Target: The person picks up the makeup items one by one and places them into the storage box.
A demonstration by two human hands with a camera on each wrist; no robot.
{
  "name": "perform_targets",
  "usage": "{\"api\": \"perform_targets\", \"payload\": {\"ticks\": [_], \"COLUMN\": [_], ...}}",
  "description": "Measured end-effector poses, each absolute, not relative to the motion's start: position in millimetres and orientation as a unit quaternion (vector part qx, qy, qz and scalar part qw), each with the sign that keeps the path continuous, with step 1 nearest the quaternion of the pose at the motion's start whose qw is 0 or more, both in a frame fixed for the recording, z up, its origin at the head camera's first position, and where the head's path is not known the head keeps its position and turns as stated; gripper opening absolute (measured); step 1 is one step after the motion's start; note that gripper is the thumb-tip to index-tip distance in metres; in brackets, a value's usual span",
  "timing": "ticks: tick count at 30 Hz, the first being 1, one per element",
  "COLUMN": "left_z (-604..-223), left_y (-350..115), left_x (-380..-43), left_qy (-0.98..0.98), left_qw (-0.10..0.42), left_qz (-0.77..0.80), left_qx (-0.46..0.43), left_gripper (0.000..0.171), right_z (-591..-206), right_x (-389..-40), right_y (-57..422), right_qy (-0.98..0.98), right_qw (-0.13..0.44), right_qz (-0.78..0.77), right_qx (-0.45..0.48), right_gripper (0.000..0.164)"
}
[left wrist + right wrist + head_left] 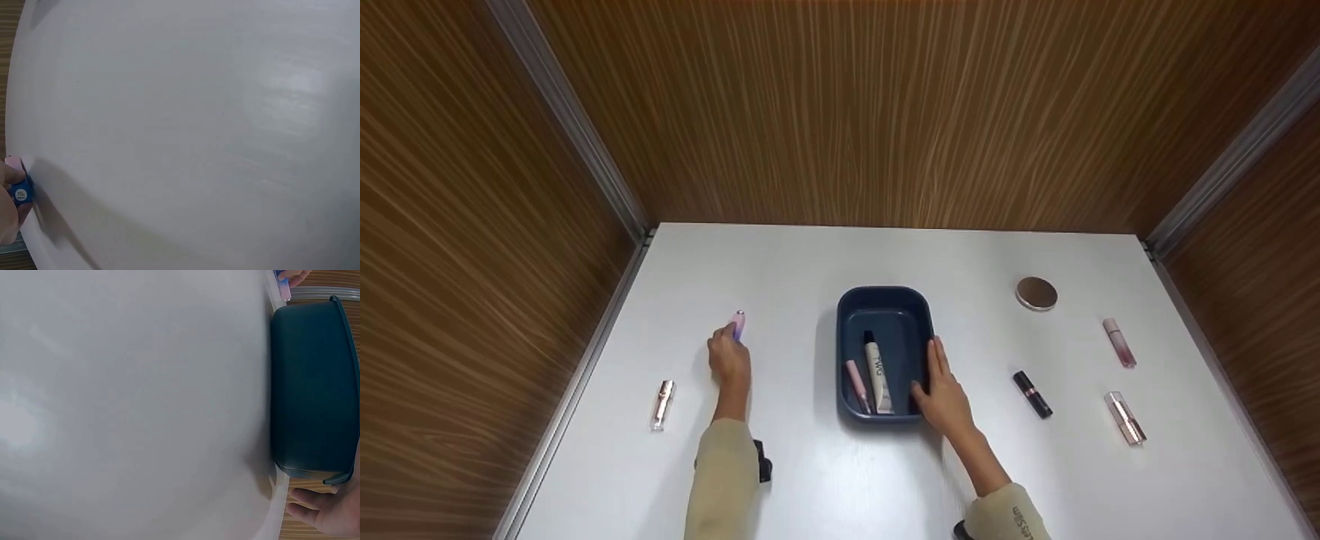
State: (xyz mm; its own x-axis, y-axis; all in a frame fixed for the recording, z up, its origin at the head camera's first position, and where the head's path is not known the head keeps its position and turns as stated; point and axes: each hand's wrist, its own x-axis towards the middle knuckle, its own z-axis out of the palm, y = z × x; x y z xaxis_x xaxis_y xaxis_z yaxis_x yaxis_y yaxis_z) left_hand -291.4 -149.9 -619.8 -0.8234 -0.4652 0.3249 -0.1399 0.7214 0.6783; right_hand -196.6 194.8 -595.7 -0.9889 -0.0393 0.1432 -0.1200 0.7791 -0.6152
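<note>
My left hand (729, 356) pinches a small pink-and-blue tube (739, 321) at the left of the white table. In the left wrist view, the tube's blue end (21, 194) shows a round white label; its exact kind is unclear. At the table's middle stands a dark blue bin (896, 330). My right hand (949, 401) grips the bin's near right wall, thumb over the rim and fingers along the outside. Inside the bin lie a white squeeze tube (877, 371) with a black cap and a slim pink tube (856, 382).
A clear-and-rose-gold lipstick (662, 405) lies at the left. To the right are a round compact (1036, 293), a black lipstick (1033, 394), a pink lip gloss (1119, 343) and another rose-gold lipstick (1126, 418). Wood-grain panels (885, 112) enclose the table.
</note>
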Motion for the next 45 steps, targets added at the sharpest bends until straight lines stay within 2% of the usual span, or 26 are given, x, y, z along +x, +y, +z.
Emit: {"api": "perform_targets", "payload": {"ticks": [19, 45], "left_z": [-586.5, -562.1], "left_y": [-130.9, -113.5], "left_x": [-280.3, -253.8], "left_qy": [-0.896, -0.886], "left_qw": [0.215, 0.243], "left_qz": [-0.363, -0.381], "left_qx": [0.14, 0.107], "left_gripper": [0.028, 0.028], "right_z": [-597.4, -597.8], "right_x": [-198.2, -198.0], "right_y": [195.2, 195.0], "right_qy": [-0.941, -0.939], "right_qw": [0.059, 0.058], "right_qz": [0.331, 0.336], "right_qx": [0.044, 0.044], "right_gripper": [0.077, 0.077]}}
